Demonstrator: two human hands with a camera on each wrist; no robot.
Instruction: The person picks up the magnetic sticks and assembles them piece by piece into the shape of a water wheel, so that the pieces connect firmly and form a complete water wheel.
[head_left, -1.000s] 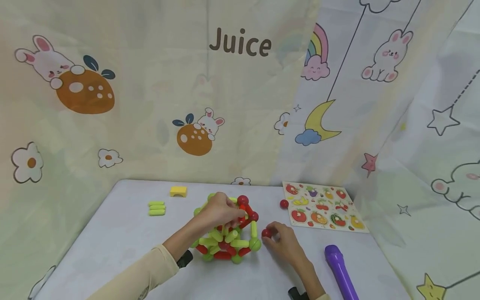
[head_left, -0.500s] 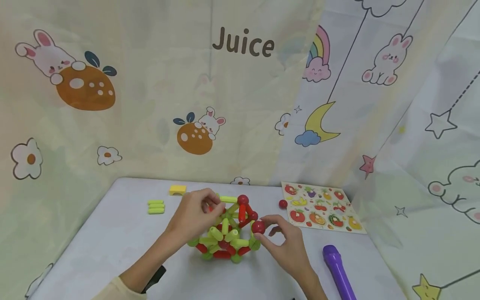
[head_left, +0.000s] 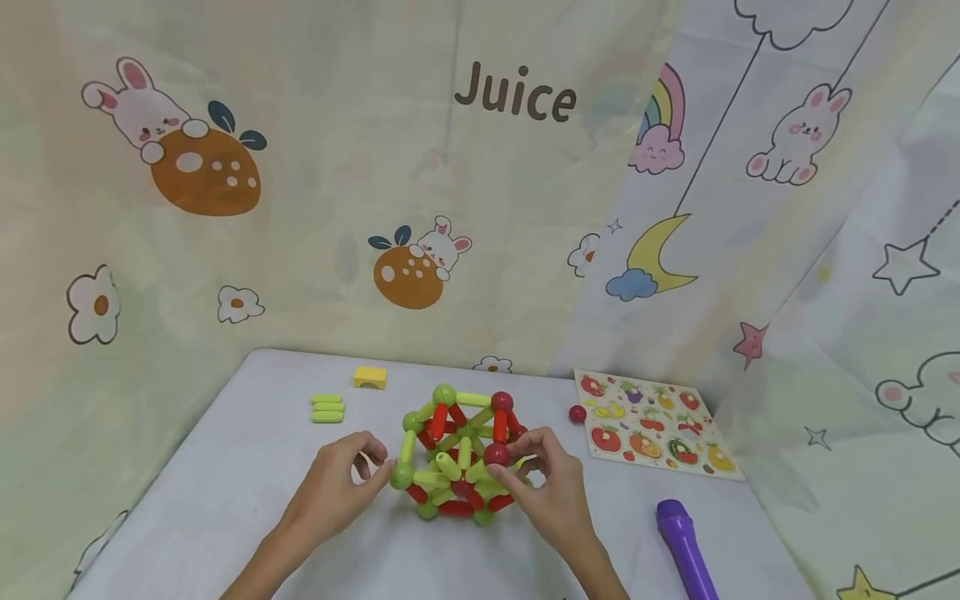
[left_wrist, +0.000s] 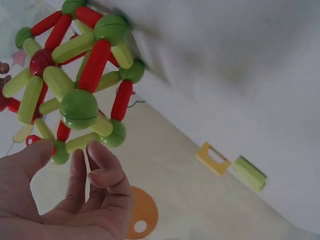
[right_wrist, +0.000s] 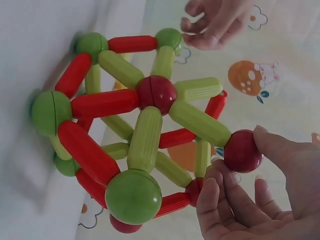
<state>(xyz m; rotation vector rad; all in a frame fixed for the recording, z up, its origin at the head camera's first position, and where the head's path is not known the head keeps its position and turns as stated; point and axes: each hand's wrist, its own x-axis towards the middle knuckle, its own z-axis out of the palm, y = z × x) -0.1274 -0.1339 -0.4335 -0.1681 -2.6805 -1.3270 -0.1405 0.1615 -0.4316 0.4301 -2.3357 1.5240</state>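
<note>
A framework of magnetic building sticks and balls (head_left: 450, 433) in red and yellow-green stands on the table. My right hand (head_left: 551, 492) pinches a red ball (right_wrist: 243, 151) between thumb and fingers. In the right wrist view that ball meets the end of a yellow-green stick (right_wrist: 202, 124), which runs out from a red ball (right_wrist: 157, 95) in the framework. My left hand (head_left: 337, 483) is at the left side, its fingertips close to a green ball (head_left: 402, 476). Its fingers are loosely bent, and whether they touch the ball I cannot tell.
Several yellow-green sticks (head_left: 327, 409) and a yellow arch block (head_left: 371, 377) lie at the back left. A loose red ball (head_left: 577, 414) sits beside the fruit picture board (head_left: 652, 425). At the right lies a purple toy microphone (head_left: 686, 546). A printed curtain (head_left: 315, 167) hangs behind the table.
My left hand has come off the framework's top and moved down to its left side. My right hand has lifted the red ball from beside the framework and carried it left to a stick.
</note>
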